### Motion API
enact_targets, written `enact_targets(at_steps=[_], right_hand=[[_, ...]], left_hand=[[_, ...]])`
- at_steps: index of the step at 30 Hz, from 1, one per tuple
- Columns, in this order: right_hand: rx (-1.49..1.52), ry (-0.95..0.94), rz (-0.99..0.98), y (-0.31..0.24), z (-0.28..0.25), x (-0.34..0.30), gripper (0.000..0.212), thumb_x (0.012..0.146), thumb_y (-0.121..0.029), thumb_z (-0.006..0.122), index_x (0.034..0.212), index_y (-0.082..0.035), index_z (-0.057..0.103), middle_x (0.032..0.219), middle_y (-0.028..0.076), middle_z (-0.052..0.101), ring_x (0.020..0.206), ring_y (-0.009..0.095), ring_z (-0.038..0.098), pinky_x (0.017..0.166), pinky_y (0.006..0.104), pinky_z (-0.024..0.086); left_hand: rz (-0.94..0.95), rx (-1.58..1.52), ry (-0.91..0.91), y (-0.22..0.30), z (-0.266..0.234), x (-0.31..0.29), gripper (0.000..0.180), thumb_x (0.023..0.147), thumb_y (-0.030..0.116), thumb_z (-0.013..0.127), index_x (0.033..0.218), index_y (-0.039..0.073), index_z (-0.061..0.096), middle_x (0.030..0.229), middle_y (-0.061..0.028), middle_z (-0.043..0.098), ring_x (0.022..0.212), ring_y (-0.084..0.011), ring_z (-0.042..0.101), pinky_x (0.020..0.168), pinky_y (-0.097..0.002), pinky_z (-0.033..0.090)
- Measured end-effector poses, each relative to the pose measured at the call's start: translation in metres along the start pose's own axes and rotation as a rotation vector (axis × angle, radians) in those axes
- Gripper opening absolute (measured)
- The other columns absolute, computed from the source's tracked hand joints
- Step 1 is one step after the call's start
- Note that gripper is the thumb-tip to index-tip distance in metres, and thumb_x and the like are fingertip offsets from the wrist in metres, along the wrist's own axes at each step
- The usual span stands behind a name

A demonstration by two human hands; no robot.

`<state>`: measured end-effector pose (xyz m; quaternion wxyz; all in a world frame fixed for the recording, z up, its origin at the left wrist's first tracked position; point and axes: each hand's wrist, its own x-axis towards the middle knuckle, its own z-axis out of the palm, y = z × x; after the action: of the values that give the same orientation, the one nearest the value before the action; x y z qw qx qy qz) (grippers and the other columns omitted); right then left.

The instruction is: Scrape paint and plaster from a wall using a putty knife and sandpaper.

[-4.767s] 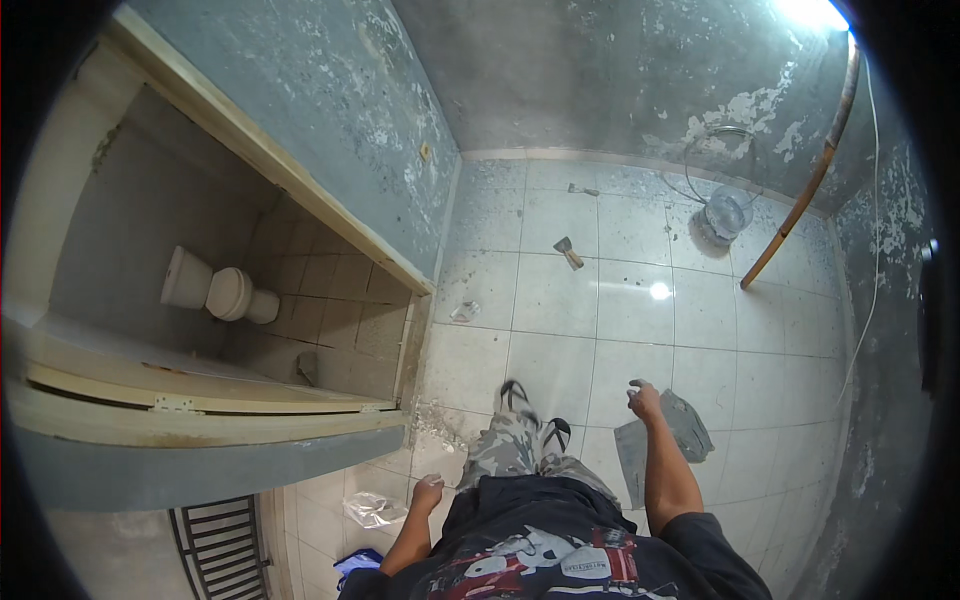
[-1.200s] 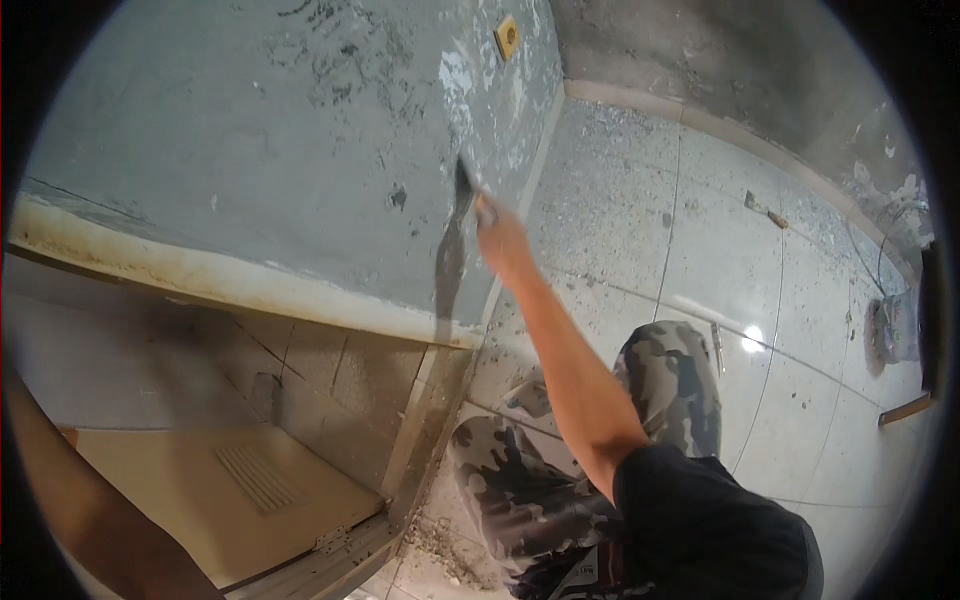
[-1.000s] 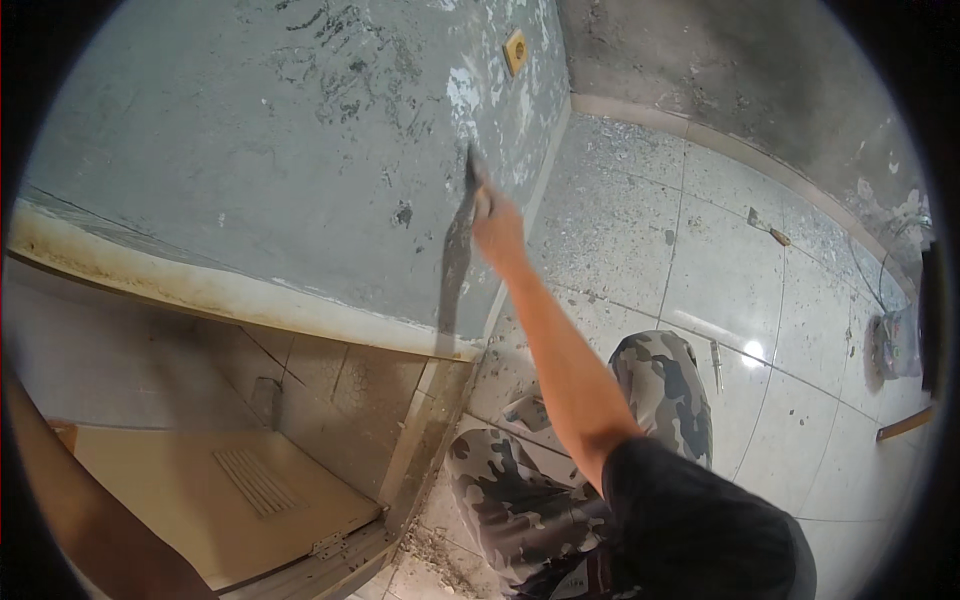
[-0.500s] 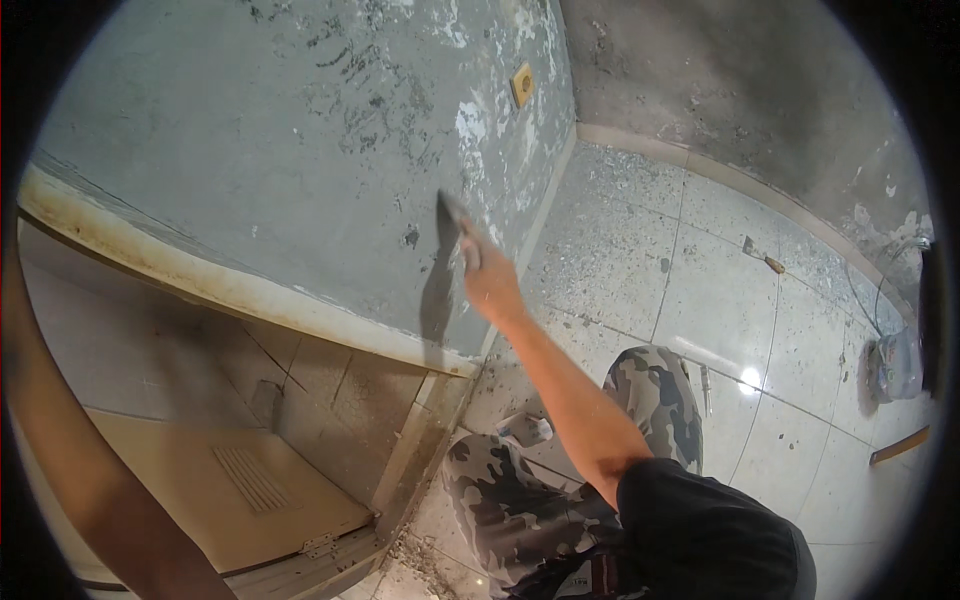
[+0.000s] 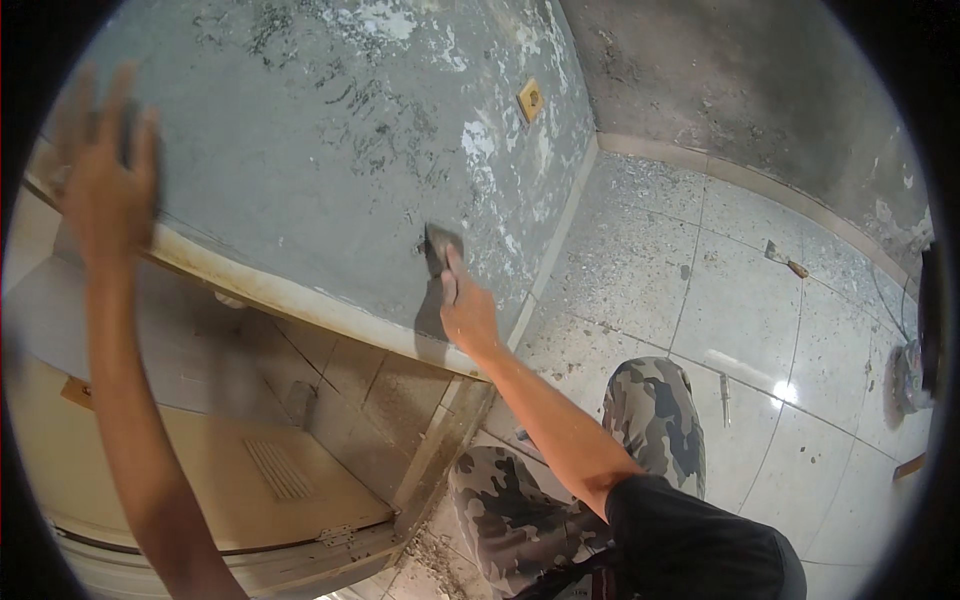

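While right hand (image 5: 470,315) clamps fingers round putty knife (image 5: 443,238) against peeling gray wall (image 5: 290,210), left hand (image 5: 103,200) has fingers spread. Can't tell whether those touch wall

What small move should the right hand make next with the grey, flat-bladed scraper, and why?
Probably slide the grey, flat-bladed scraper a little toward the ragged white patches on the blue-grey wall, stopping short of the square yellow socket. The right hand grips the tool with its blade at the wall near those patches, where the surface looks broken.
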<state>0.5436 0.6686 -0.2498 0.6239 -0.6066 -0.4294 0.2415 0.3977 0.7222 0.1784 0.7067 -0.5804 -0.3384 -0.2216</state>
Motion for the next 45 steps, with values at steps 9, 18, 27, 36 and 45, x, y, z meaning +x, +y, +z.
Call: enact_targets(at_steps=[9,18,27,36,45], right_hand=[[0.064,0.045,-0.057,0.005,-0.002,0.008,0.043,0.100,-0.030,0.038,0.138,-0.013,0.048,0.098,0.029,0.064,0.085,0.051,0.060,0.073,0.0524,0.049],[0.025,0.045,0.029,0.013,-0.037,0.084,0.042,0.100,-0.029,0.036,0.137,-0.012,0.049,0.103,0.029,0.063,0.092,0.048,0.061,0.081,0.0501,0.049],[-0.024,0.154,-0.088,0.026,-0.047,0.125,0.042,0.100,-0.031,0.036,0.137,-0.015,0.048,0.105,0.027,0.063,0.095,0.048,0.060,0.083,0.0513,0.048],[-0.160,-0.221,0.053,-0.030,-0.048,0.057,0.042,0.100,-0.027,0.044,0.141,-0.018,0.045,0.081,0.026,0.064,0.074,0.047,0.060,0.070,0.0447,0.049],[-0.069,-0.137,-0.054,-0.033,-0.031,0.024,0.044,0.101,-0.030,0.044,0.142,-0.015,0.044,0.075,0.027,0.061,0.064,0.046,0.059,0.060,0.0477,0.046]], left_hand=[[0.323,-0.295,-0.228,0.068,-0.059,-0.035,0.050,0.091,0.029,0.057,0.141,0.028,0.047,0.153,0.0036,0.033,0.143,-0.0203,0.025,0.118,-0.0437,0.020],[0.523,-0.395,-0.253,0.072,-0.057,-0.033,0.049,0.087,0.023,0.063,0.136,0.022,0.054,0.146,0.0021,0.045,0.140,-0.0199,0.033,0.118,-0.0420,0.020],[0.421,-0.381,-0.232,0.075,-0.063,-0.029,0.045,0.087,0.023,0.064,0.131,0.020,0.058,0.140,0.0014,0.052,0.136,-0.0187,0.039,0.117,-0.0413,0.023],[0.395,-0.445,-0.197,0.071,-0.058,-0.038,0.046,0.086,0.021,0.067,0.131,0.020,0.058,0.135,0.0006,0.056,0.132,-0.0185,0.043,0.114,-0.0409,0.029],[0.366,-0.521,-0.078,0.075,-0.059,-0.041,0.042,0.083,0.018,0.069,0.124,0.015,0.063,0.118,-0.0031,0.067,0.119,-0.0224,0.055,0.106,-0.0409,0.038]])
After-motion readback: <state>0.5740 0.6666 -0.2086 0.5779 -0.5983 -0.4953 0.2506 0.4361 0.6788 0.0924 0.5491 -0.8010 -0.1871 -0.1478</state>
